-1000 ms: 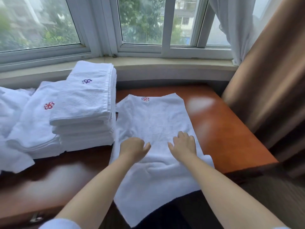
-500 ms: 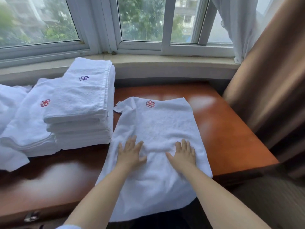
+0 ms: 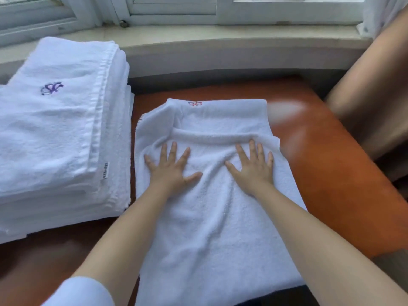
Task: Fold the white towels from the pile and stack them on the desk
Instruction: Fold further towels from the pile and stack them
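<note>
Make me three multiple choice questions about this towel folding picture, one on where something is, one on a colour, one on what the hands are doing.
1. Where is the stack of folded towels relative to the spread towel?
A. to its left
B. to its right
C. on top of it

2. What colour is the emblem on the top towel of the stack?
A. green
B. purple
C. yellow

3. How do the left hand and right hand lie?
A. clenched in fists
B. lifted off the desk
C. flat, fingers spread, on the towel

Answers: 1 A, the stack sits on the desk left of the spread towel. 2 B, the stitching is purple. 3 C, both palms press the cloth.
</note>
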Action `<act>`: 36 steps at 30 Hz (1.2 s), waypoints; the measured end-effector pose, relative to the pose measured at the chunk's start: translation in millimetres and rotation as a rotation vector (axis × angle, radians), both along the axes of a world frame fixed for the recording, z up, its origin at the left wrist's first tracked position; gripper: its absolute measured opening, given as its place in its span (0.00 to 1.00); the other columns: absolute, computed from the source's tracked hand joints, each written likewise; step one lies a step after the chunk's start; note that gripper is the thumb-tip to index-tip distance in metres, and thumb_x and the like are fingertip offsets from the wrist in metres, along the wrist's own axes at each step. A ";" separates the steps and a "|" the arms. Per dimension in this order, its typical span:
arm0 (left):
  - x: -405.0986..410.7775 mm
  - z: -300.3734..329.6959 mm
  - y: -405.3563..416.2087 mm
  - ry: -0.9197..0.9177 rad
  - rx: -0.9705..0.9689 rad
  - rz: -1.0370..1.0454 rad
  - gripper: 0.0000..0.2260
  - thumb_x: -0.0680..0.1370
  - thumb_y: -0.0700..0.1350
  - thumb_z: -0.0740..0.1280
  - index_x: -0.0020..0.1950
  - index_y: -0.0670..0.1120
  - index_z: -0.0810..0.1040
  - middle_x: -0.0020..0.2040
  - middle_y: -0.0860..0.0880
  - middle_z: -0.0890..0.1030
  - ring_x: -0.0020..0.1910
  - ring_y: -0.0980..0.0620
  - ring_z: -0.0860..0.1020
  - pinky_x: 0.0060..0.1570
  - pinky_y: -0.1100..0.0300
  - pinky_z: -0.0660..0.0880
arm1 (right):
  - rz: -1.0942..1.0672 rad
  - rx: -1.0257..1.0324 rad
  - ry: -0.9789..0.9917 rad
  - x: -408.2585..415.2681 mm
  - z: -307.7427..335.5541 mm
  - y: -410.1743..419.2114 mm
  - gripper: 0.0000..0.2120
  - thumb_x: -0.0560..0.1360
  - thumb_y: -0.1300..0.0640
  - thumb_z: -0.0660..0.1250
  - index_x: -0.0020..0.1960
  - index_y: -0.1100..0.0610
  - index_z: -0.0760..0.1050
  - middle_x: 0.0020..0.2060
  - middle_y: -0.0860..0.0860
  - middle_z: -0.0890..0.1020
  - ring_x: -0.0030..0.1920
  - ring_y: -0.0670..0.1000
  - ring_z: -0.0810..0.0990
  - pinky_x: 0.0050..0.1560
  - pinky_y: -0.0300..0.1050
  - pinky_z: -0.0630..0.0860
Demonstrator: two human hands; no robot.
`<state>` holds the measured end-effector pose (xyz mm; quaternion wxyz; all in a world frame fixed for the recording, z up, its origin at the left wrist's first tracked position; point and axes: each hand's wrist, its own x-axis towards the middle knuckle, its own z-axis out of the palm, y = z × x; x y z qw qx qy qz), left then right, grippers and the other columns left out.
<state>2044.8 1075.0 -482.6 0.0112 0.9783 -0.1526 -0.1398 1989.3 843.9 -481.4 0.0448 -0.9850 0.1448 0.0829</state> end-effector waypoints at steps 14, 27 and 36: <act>41.2 12.1 -22.0 -0.608 -0.268 -0.255 0.11 0.71 0.45 0.69 0.49 0.40 0.80 0.47 0.40 0.78 0.46 0.39 0.78 0.52 0.46 0.75 | 0.163 -0.079 -0.444 56.8 10.0 0.6 0.15 0.75 0.58 0.65 0.60 0.60 0.75 0.58 0.58 0.76 0.56 0.60 0.76 0.53 0.52 0.71; -188.1 32.6 51.6 -0.283 -0.461 -0.107 0.22 0.72 0.46 0.73 0.64 0.46 0.71 0.61 0.44 0.75 0.57 0.41 0.76 0.56 0.47 0.74 | 0.237 0.181 -0.239 -130.3 24.2 51.4 0.21 0.79 0.51 0.60 0.71 0.53 0.66 0.70 0.50 0.66 0.68 0.51 0.65 0.65 0.45 0.61; -258.4 22.8 100.6 -0.229 -0.318 -0.208 0.25 0.71 0.61 0.68 0.60 0.46 0.72 0.58 0.48 0.73 0.56 0.47 0.73 0.53 0.54 0.74 | 0.423 0.298 -0.131 -205.2 26.2 106.7 0.24 0.80 0.45 0.56 0.73 0.53 0.62 0.69 0.48 0.67 0.68 0.50 0.66 0.68 0.46 0.60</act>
